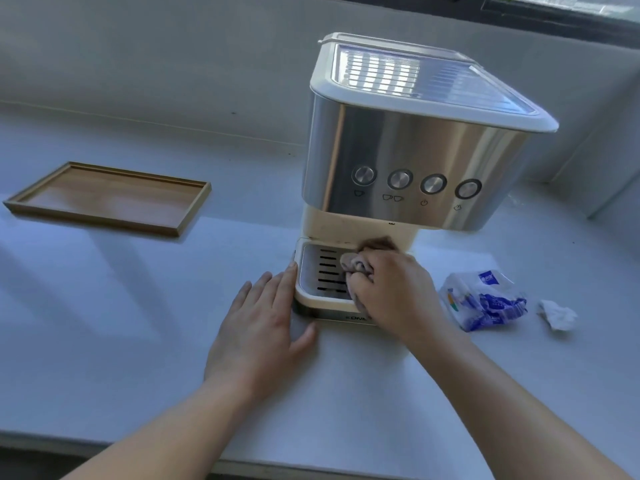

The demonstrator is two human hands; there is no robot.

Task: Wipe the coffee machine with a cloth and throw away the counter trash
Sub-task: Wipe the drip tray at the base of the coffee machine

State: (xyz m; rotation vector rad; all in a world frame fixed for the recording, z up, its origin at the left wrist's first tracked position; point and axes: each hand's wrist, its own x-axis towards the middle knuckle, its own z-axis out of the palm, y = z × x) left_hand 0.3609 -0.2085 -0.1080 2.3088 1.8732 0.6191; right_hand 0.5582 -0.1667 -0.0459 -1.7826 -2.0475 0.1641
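A cream and steel coffee machine point(408, 147) stands on the white counter point(104, 323), right of centre. Its drip tray point(320, 271) with a slotted metal grate juts toward me. My right hand point(394, 289) presses a bunched brownish cloth point(356, 263) onto the grate. My left hand point(263, 327) lies flat on the counter, fingers apart, its fingertips touching the left side of the drip tray. Right of the machine lie a crumpled blue and white plastic wrapper point(481, 299) and a small crumpled white tissue point(557, 315).
A shallow wooden tray point(187, 209) rests on the counter at the left, with nothing in it. A grey wall runs behind the counter, and a dark window frame point(554, 15) is at the top right. The counter's front edge is just below my forearms.
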